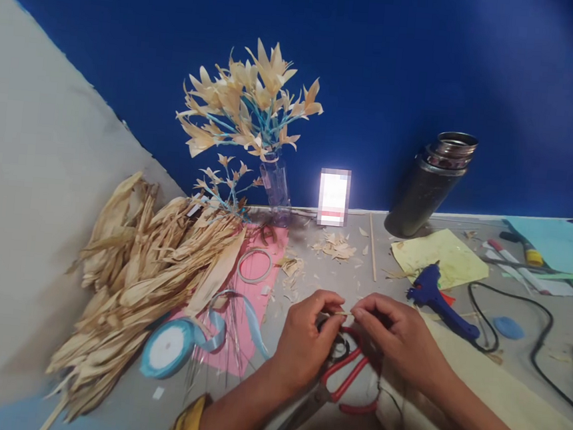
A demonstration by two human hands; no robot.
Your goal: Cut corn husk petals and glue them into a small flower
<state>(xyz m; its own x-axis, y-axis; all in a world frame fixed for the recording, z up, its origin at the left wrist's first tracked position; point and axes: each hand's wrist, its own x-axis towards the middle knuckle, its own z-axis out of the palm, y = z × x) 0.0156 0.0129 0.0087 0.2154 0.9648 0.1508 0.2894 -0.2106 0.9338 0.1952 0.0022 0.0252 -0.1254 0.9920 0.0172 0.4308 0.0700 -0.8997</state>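
My left hand (305,340) and my right hand (396,335) meet at the middle of the table, both pinched on a small thin pale strip (344,312) held between their fingertips. Under my hands lie red-handled scissors (332,383) on the grey table (313,257). A pile of dried corn husks (151,270) lies to the left. A spool of light blue ribbon (169,345) sits beside it on pink paper (260,286).
A clear vase (275,184) of husk flowers (249,101) stands at the back against the blue wall. A dark steel flask (429,184), a blue glue gun (434,298) with black cord (541,338), yellow paper (438,255), a wooden skewer (373,246), a tape ring (255,266) and markers (514,252) lie around.
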